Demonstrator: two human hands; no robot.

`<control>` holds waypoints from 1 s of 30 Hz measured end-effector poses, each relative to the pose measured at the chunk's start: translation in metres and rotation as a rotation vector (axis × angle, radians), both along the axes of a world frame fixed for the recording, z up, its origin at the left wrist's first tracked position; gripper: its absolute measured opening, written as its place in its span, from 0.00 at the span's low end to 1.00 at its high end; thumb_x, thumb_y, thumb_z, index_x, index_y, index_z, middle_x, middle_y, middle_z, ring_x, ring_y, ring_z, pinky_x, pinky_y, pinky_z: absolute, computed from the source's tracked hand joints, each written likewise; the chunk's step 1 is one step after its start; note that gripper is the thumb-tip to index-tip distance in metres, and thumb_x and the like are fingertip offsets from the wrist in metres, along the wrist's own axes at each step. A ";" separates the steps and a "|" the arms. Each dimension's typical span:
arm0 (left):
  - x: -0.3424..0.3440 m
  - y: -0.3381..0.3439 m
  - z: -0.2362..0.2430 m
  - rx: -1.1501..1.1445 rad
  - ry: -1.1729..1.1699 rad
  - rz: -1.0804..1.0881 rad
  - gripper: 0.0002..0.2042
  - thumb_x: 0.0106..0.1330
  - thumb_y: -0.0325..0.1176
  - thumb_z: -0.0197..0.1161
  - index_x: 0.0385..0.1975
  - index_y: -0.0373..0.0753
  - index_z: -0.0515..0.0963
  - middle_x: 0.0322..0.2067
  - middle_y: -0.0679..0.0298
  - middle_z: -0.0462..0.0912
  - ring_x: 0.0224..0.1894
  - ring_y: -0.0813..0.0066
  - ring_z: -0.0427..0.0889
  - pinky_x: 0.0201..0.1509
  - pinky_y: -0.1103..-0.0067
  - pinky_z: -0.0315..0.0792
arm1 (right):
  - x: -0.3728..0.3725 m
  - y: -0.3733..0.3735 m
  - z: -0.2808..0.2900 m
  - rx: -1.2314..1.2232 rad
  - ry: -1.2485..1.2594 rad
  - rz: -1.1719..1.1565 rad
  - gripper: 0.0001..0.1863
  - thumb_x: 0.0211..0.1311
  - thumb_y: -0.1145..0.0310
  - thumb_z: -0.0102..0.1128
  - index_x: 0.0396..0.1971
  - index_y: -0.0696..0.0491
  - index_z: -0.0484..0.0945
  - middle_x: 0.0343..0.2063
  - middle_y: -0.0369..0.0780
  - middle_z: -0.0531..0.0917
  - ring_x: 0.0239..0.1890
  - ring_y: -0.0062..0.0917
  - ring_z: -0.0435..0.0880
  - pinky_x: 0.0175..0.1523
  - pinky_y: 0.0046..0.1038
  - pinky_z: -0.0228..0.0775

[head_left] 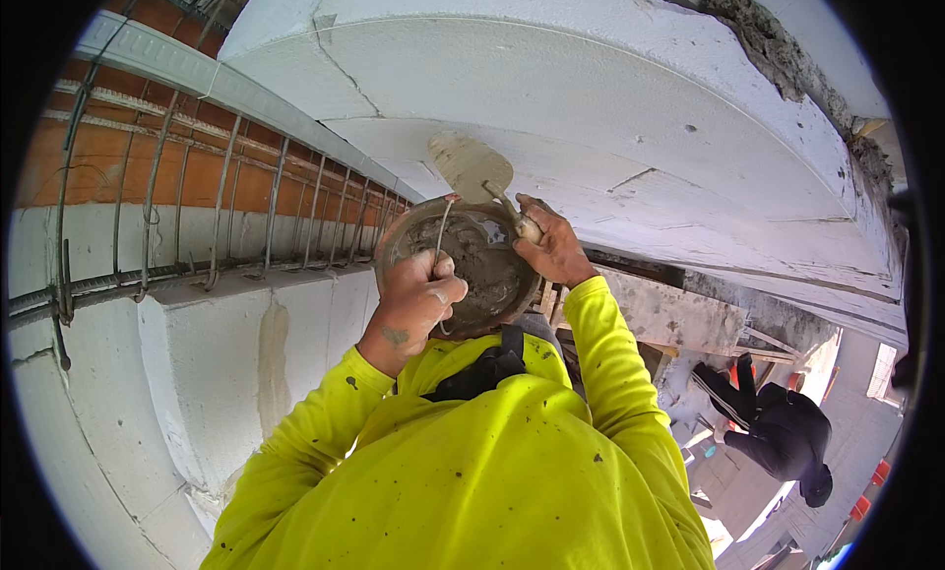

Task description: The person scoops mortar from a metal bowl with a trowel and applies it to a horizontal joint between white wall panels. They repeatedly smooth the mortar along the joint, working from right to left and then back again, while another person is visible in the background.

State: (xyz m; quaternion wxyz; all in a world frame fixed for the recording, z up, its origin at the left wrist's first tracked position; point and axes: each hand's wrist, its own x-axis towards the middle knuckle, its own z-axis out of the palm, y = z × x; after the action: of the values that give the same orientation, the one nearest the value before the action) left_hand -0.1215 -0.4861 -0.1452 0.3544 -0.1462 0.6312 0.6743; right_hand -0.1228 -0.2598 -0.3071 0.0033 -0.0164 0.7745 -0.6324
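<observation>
My left hand (415, 302) is closed round the thin wire handle of a round bucket (392, 237), close in front of my chest. Wet grey mortar (482, 270) lies inside it and coats the inner wall. In my right hand (559, 243), at the bucket's right rim, is the grip of a trowel (471, 166). Its broad blade, smeared with mortar, is above the far rim, in front of the white blocks. Part of the bucket is hidden behind my left hand and my yellow top.
A white block wall (591, 107) rises ahead and to the right. Upright and lengthwise rebar (217, 196) runs along the left, above lower white blocks (236, 363). At the lower right, a person in dark clothes (783, 432) bends over, near wooden boards (679, 309).
</observation>
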 end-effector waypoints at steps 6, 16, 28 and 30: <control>0.009 -0.021 -0.008 -0.005 0.029 0.067 0.11 0.59 0.21 0.61 0.30 0.44 0.65 0.26 0.75 0.63 0.24 0.87 0.61 0.26 0.85 0.58 | -0.037 -0.008 -0.014 0.107 -0.315 0.214 0.17 0.53 0.67 0.65 0.42 0.60 0.78 0.29 0.46 0.83 0.32 0.32 0.79 0.41 0.32 0.73; 0.045 -0.094 -0.142 -0.506 0.600 0.405 0.13 0.51 0.13 0.56 0.32 0.39 0.68 0.35 0.66 0.68 0.35 0.78 0.67 0.43 0.83 0.66 | -0.043 -0.024 -0.016 0.326 -0.047 0.226 0.18 0.52 0.65 0.65 0.40 0.59 0.77 0.29 0.51 0.82 0.33 0.44 0.82 0.41 0.38 0.73; 0.072 -0.078 -0.187 0.078 0.039 0.678 0.26 0.56 0.17 0.56 0.59 0.31 0.71 0.47 0.60 0.79 0.44 0.68 0.80 0.52 0.74 0.75 | -0.048 -0.019 -0.024 0.360 -0.135 0.290 0.20 0.53 0.66 0.64 0.44 0.60 0.75 0.35 0.52 0.81 0.37 0.46 0.80 0.44 0.41 0.72; 0.077 -0.077 -0.181 0.125 0.115 0.674 0.24 0.55 0.17 0.57 0.55 0.28 0.73 0.46 0.60 0.80 0.44 0.67 0.81 0.52 0.73 0.76 | -0.039 -0.013 -0.015 0.447 0.021 0.257 0.23 0.52 0.65 0.65 0.47 0.59 0.73 0.37 0.55 0.81 0.39 0.53 0.81 0.46 0.45 0.74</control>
State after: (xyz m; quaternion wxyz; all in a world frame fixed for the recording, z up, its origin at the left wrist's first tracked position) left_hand -0.0447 -0.5632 -0.3266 0.0840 -0.2861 0.5238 0.7979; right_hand -0.1623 -0.2731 -0.3219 0.0791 -0.1203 0.8866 -0.4396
